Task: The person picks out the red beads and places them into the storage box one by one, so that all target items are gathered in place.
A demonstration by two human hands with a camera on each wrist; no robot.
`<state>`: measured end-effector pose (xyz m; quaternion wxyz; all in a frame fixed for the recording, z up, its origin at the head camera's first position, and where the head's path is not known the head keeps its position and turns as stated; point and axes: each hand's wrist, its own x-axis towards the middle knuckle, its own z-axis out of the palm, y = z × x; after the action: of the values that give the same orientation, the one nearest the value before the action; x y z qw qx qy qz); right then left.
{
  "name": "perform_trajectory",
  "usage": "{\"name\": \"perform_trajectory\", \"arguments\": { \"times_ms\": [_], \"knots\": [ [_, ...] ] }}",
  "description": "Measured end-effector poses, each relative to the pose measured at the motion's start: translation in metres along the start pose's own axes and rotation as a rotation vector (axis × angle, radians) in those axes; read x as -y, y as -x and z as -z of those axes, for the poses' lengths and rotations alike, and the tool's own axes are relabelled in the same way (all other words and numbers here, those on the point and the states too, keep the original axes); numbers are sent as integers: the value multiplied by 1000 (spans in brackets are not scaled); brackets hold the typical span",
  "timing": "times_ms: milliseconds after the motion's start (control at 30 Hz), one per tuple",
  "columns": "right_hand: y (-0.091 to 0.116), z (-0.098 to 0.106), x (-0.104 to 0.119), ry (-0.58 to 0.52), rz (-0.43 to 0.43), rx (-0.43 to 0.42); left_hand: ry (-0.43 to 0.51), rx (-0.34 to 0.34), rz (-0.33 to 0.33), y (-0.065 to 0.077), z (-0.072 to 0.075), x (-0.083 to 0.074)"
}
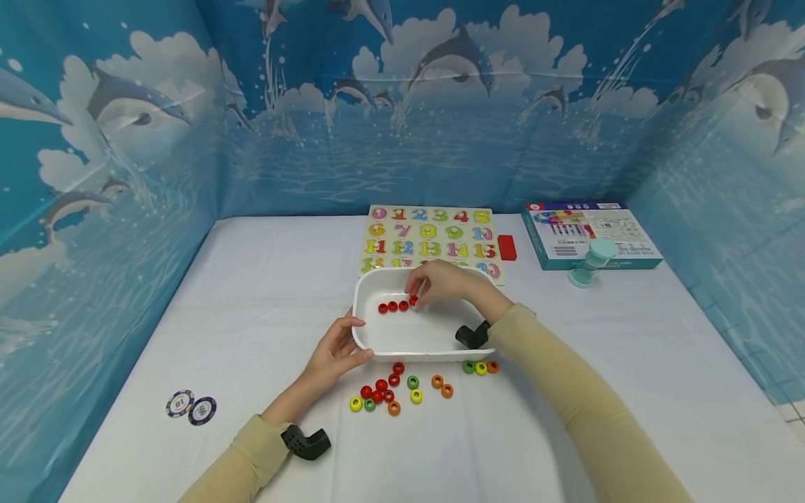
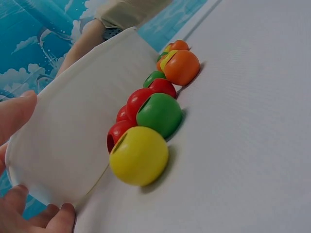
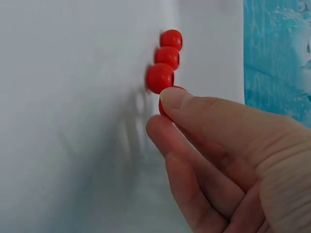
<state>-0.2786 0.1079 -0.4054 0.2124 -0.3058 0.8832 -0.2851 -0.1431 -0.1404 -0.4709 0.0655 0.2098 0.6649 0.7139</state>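
A white plastic tray [image 1: 409,341] stands at the middle of the table. My left hand [image 1: 335,351] grips its near left corner, the thumb at the front rim and the fingers by the left side. Inside the tray, my right hand [image 1: 443,282] pinches a red bead [image 3: 164,107] between thumb and fingertips, partly covered by the thumb. The held bead is at the right end of a row of three red beads [image 1: 393,306] on the tray floor. Just in front of the tray lie loose beads in red, green, yellow [image 2: 138,156] and orange.
Behind the tray is a number puzzle board [image 1: 428,232], partly hidden by it, with a red block [image 1: 506,248] beside it. At the back right lie a boxed game [image 1: 591,227] and a mint-green hourglass-shaped object [image 1: 592,262]. Two poker chips [image 1: 191,407] lie at the left.
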Motion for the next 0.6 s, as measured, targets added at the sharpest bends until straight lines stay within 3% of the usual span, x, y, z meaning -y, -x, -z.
{"name": "perform_trajectory", "arguments": {
  "times_ms": [233,433,600],
  "knots": [
    [0,-6,0,105,30,4,1,-1,-4,0,0,1],
    [2,-4,5,102,5,16,-1,-1,-14,1,1,1],
    [12,11,14,34,-24,12,4,9,-36,0,1,2]
  ]
}}
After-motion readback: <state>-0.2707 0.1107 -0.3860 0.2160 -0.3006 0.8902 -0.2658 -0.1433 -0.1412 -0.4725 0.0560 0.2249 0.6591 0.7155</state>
